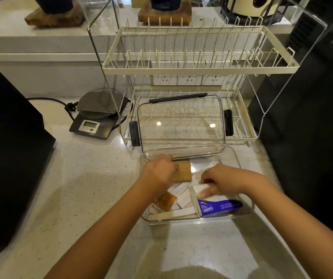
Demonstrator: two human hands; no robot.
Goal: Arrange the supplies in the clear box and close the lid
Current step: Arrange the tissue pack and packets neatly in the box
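Note:
A clear plastic box (246, 206) sits on the counter in front of me with both hands inside it. My left hand (159, 171) grips a stack of brown packets (182, 171) at the box's back left. My right hand (220, 181) pinches a white packet (199, 188) above a white divider (193, 200). White sachets (181, 191) and an orange-brown packet (164, 200) lie on the left side, a blue and purple pack (220, 206) at the front right. The clear lid (181, 121) with black clips leans against the lower dish rack behind the box.
A cream wire dish rack (200, 67) with two tiers stands behind the box. A dark kitchen scale (99, 115) with a cable is at the left. A black appliance (6, 150) fills the left edge and a dark machine (312, 107) the right.

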